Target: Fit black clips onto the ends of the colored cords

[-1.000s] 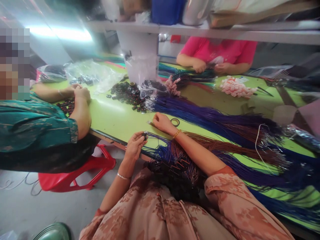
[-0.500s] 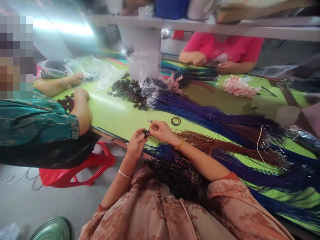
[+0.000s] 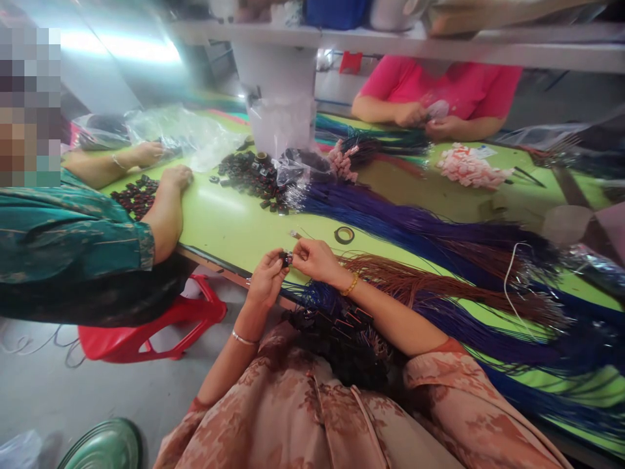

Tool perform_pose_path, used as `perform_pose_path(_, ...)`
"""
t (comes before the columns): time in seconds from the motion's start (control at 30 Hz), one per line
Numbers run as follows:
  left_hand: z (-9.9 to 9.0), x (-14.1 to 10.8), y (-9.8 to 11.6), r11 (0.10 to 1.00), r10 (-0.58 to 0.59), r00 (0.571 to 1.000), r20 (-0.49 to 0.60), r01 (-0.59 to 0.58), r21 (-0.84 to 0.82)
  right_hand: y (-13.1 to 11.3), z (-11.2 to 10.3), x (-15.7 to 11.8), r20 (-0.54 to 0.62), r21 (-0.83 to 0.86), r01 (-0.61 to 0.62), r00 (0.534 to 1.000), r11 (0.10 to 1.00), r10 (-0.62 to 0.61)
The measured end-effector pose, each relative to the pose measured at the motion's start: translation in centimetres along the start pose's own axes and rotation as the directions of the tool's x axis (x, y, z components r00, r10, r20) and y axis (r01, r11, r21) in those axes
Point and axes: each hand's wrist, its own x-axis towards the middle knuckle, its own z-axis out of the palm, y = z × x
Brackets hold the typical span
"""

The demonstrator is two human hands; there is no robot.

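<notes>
Between the fingertips of my left hand (image 3: 266, 279) is a small black connector housing (image 3: 284, 259). My right hand (image 3: 317, 260) pinches at the housing's right side, its fingers closed on what looks like a thin wire with a metal terminal; the fingers hide most of it. Both hands meet just above the near table edge. In my lap lies a bundle of black housings with wires (image 3: 342, 345). Brown wires (image 3: 405, 277) spread over the table to the right of my right wrist.
On the green table (image 3: 219, 228) are a tape roll (image 3: 344, 235), a heap of black housings (image 3: 251, 172), blue wires (image 3: 371, 212) and pink connectors (image 3: 471, 166). A co-worker in teal (image 3: 73, 228) sits left on a red stool (image 3: 146, 329); another in pink (image 3: 439, 91) works opposite.
My hands stay almost in place at the black housing. The left co-worker's nearer hand has moved forward over the table. The opposite co-worker's hands have shifted slightly.
</notes>
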Motion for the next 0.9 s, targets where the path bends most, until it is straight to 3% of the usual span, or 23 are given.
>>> perform_pose_path(0.2, 0.4, -0.3, -0.3, 1.0, 0.012, 1.0, -0.006, -0.012, 0.005, -0.1, 0.4, -0.2, 0.018, -0.06, 0.039, 0.999, 0.997, -0.038)
perform_pose_path(0.33, 0.5, -0.4, -0.2, 0.999, 0.02, 0.999, -0.032, -0.019, 0.038, 0.4, 0.2, -0.1, 0.068, -0.014, 0.072, 0.995, 0.997, -0.071)
perform_pose_path(0.6, 0.5, -0.6, -0.1, 0.993, 0.013, 0.999, -0.046, -0.008, 0.118, 0.4, 0.2, -0.2, 0.104, -0.043, 0.052, 0.993, 0.998, -0.048)
perform_pose_path(0.67, 0.9, -1.2, 0.0, 0.984, 0.054, 0.997, -0.061, -0.042, 0.172, 0.7, -0.2, 0.1, 0.129, 0.012, 0.076, 0.989, 0.997, -0.077)
perform_pose_path(0.73, 1.7, -2.5, 0.3, 0.952, 0.178, 0.981, -0.074, -0.153, 0.265, 1.1, -1.0, 0.7, 0.165, 0.103, 0.073, 0.982, 0.992, -0.09)
perform_pose_path(0.83, 3.6, -5.3, 0.5, 0.846, 0.344, 0.938, 0.049, -0.333, 0.416, 1.1, -2.1, 2.0, 0.224, 0.169, 0.045, 0.971, 0.985, -0.083)
perform_pose_path(0.9, 5.0, -7.1, 0.0, 0.789, 0.273, 0.912, 0.306, -0.394, 0.472, 0.5, -2.0, 2.4, 0.325, 0.114, 0.091, 0.938, 0.989, -0.124)
